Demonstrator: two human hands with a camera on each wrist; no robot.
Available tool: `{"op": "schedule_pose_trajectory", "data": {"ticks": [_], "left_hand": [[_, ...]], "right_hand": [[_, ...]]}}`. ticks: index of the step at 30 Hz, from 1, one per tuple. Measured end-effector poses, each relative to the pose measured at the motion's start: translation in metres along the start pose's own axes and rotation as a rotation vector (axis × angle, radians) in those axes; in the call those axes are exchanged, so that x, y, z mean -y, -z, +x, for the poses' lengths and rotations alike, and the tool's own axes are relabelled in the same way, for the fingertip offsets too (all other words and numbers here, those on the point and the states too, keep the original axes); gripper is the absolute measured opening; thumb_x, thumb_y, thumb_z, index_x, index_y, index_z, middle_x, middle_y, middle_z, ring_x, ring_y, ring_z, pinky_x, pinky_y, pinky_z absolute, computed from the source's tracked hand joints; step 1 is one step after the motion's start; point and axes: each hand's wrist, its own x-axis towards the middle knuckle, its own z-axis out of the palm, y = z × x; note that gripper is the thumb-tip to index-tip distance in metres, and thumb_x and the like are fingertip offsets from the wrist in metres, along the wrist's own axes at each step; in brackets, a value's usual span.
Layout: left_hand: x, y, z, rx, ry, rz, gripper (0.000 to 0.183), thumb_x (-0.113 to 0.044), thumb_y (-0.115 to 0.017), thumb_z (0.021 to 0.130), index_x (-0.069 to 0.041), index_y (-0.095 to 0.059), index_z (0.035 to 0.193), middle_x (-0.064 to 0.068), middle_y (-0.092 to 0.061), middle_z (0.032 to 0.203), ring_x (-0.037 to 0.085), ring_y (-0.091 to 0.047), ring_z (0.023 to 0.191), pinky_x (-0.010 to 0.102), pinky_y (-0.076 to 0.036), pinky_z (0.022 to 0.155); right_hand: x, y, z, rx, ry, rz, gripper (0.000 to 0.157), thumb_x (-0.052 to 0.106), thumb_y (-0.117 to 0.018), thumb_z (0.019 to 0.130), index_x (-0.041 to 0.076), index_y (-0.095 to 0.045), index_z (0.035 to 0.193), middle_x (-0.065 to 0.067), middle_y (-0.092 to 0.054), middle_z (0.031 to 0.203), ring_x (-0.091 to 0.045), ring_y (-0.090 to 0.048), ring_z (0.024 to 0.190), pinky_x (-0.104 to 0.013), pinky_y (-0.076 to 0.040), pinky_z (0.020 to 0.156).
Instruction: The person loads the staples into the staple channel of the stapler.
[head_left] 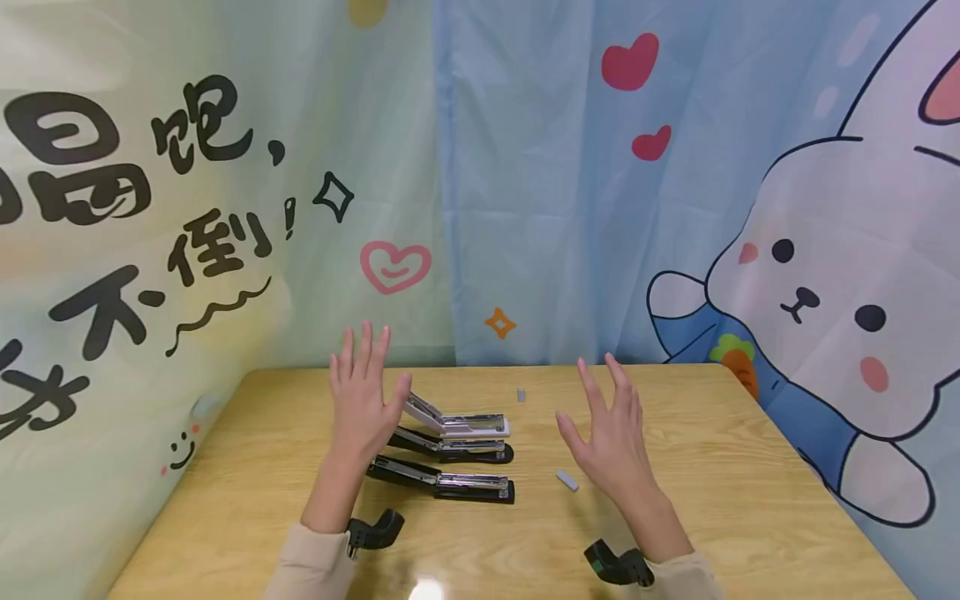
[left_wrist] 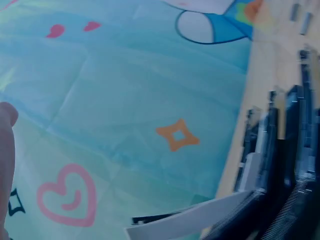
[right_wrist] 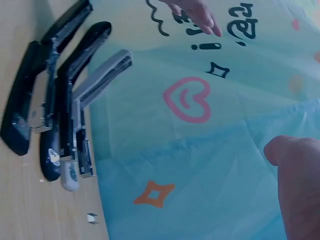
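Observation:
Three opened staplers lie in a row on the wooden table: a white stapler (head_left: 474, 428) at the back, a black stapler (head_left: 472, 452) in the middle and another black stapler (head_left: 474, 489) at the front. Their metal magazines show. My left hand (head_left: 363, 404) is raised by their left ends, fingers straight and spread, holding nothing; it hides part of those ends. To the right of the staplers my right hand (head_left: 617, 442) is held up, fingers spread and nothing in it. A small strip of staples (head_left: 567, 481) lies near it, and a shorter staple piece (head_left: 521, 396) sits farther back.
The wooden table (head_left: 750, 500) ends at a printed curtain (head_left: 525, 208) behind it. Each wrist wears a black camera mount, one on the left (head_left: 375, 531) and one on the right (head_left: 618, 565).

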Motion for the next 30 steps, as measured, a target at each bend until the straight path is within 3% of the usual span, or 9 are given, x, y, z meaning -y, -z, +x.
{"op": "schedule_pose_trajectory", "data": {"ticks": [5,13,21,30], "left_hand": [[0.006,-0.002,0.010,0.007,0.032,-0.060,0.067,-0.045,-0.045,0.094,-0.022,-0.021,0.153,0.004,-0.012,0.160,0.031,-0.002,0.148,0.063,-0.003,0.112],[0.020,-0.007,0.015,0.048,0.040,-0.089,0.067,-0.045,-0.046,0.095,-0.028,-0.016,0.153,0.003,-0.012,0.160,0.030,-0.003,0.148,0.062,-0.004,0.112],[0.036,-0.010,0.019,0.131,-0.032,-0.198,0.069,-0.037,-0.053,0.094,-0.022,-0.020,0.153,0.010,-0.022,0.157,0.033,-0.018,0.145,0.061,-0.018,0.110],[0.053,-0.015,0.016,0.200,0.025,-0.309,0.074,-0.033,-0.059,0.092,-0.022,-0.019,0.153,0.010,-0.025,0.156,0.034,-0.025,0.142,0.058,-0.023,0.111]], "right_hand": [[-0.004,-0.007,0.007,-0.023,-0.032,0.035,0.075,0.034,-0.062,0.085,0.018,-0.029,0.150,-0.018,-0.012,0.155,-0.042,-0.023,0.134,-0.064,-0.022,0.102],[-0.006,-0.015,0.023,-0.016,-0.117,0.104,0.073,0.034,-0.063,0.088,0.019,-0.029,0.150,-0.018,-0.012,0.154,-0.043,-0.020,0.137,-0.067,-0.020,0.103],[-0.007,-0.028,0.047,-0.001,-0.234,0.197,0.067,0.037,-0.060,0.091,0.016,-0.032,0.148,-0.019,-0.017,0.149,-0.041,-0.022,0.134,-0.062,-0.025,0.102],[-0.013,-0.052,0.056,0.071,-0.343,0.243,0.067,0.041,-0.058,0.092,0.016,-0.032,0.148,-0.019,-0.029,0.141,-0.037,-0.033,0.128,-0.057,-0.033,0.102]]}}
